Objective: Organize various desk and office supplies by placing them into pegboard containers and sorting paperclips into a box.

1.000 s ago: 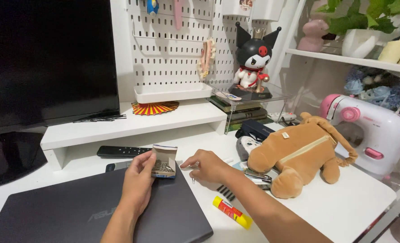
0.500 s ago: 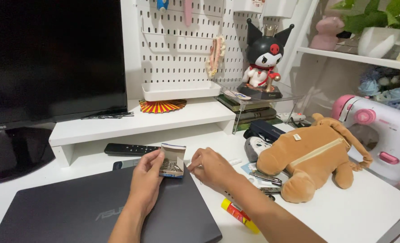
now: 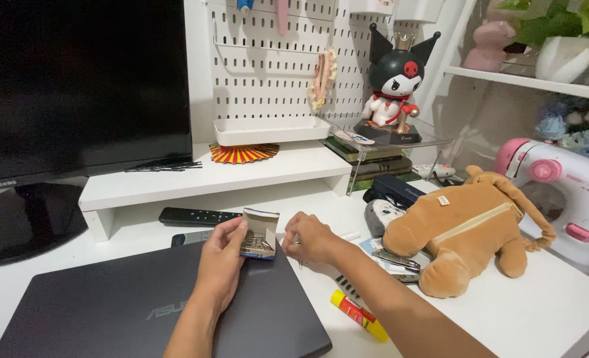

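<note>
— So, where's the box?
— My left hand (image 3: 221, 262) pinches the small open box (image 3: 259, 233) over the closed laptop (image 3: 135, 308); my right hand (image 3: 311, 240), at its 3 o'clock, pinches something thin, hard to make out.

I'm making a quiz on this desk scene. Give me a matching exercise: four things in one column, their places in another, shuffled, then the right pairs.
Things:
1. small cardboard box of paper clips
2. glue stick
3. black remote
4. brown plush bag

Places:
A. under the white shelf riser
B. in the left hand
C. beside the pink and white sewing machine
D. on the desk under the right forearm

Pairs: 1-B, 2-D, 3-A, 4-C
</note>
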